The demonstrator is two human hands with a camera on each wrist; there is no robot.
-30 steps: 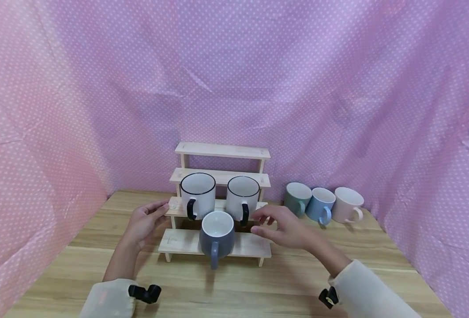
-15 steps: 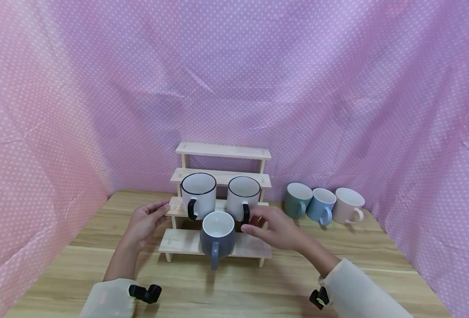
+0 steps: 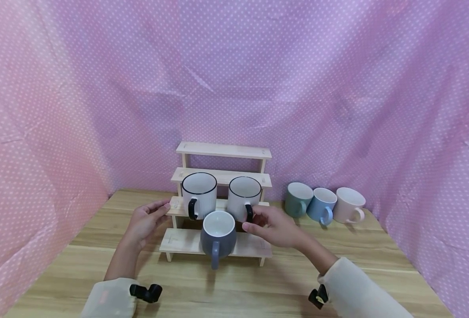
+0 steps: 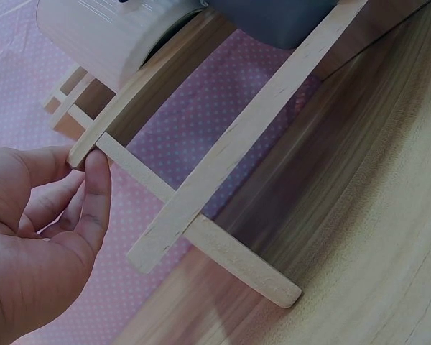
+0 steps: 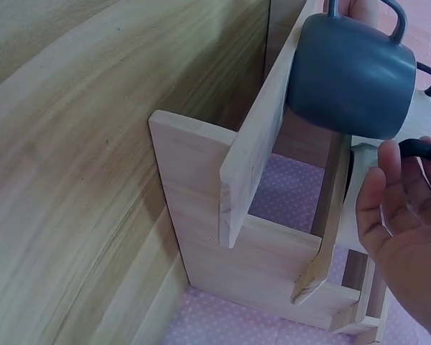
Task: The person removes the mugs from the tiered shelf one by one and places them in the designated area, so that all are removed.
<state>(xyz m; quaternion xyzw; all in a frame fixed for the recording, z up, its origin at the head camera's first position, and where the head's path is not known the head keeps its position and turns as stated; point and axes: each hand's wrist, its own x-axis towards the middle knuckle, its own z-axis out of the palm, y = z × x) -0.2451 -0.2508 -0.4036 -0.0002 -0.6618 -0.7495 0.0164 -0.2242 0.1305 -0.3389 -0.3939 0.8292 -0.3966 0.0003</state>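
My left hand [image 3: 144, 221] pinches the left end of a shelf board on the stepped wooden rack [image 3: 170, 240]; in the left wrist view, thumb and forefinger [image 4: 95, 194] meet at that board's tip. Two white mugs with black rims stand on this second step. At the right white mug [image 3: 242, 201], my right hand [image 3: 275, 227] has its fingertips on the black handle [image 3: 249, 213], which points to the front right. The left white mug [image 3: 198, 196] has its handle facing forward. A grey-blue mug [image 3: 218, 240] sits on the lowest step, its handle toward me.
On the wooden table [image 3: 234, 291] to the rack's right stand a green mug [image 3: 297, 205], a light blue mug [image 3: 320, 206] and a pale pink mug [image 3: 347, 207]. Pink dotted cloth [image 3: 226, 88] hangs behind and on both sides. Two upper steps [image 3: 224, 150] rise behind the white mugs.
My right hand has come left to the right white mug's handle. That handle has turned from facing forward toward the right. My left hand has stayed on the rack.
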